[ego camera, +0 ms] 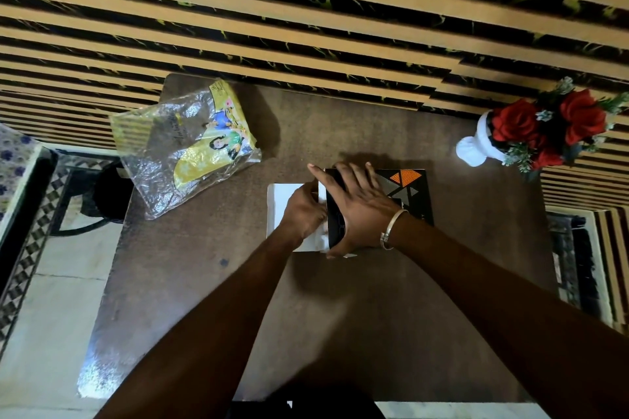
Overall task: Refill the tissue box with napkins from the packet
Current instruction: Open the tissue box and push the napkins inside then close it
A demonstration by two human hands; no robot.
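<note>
A black tissue box (412,194) with orange and grey triangles lies on the brown table (374,299), its left end open. My right hand (357,204) rests flat on top of the box, fingers spread, thumb at its near corner. A stack of white napkins (280,204) sticks out of the open left end. My left hand (303,211) grips these napkins at the box's mouth. The clear and yellow napkin packet (190,146) lies crumpled at the table's far left, apart from both hands.
A white vase of red roses (531,133) stands at the table's far right corner. A striped black and tan wall runs behind the table. A dark stool (109,194) stands on the floor left of the table.
</note>
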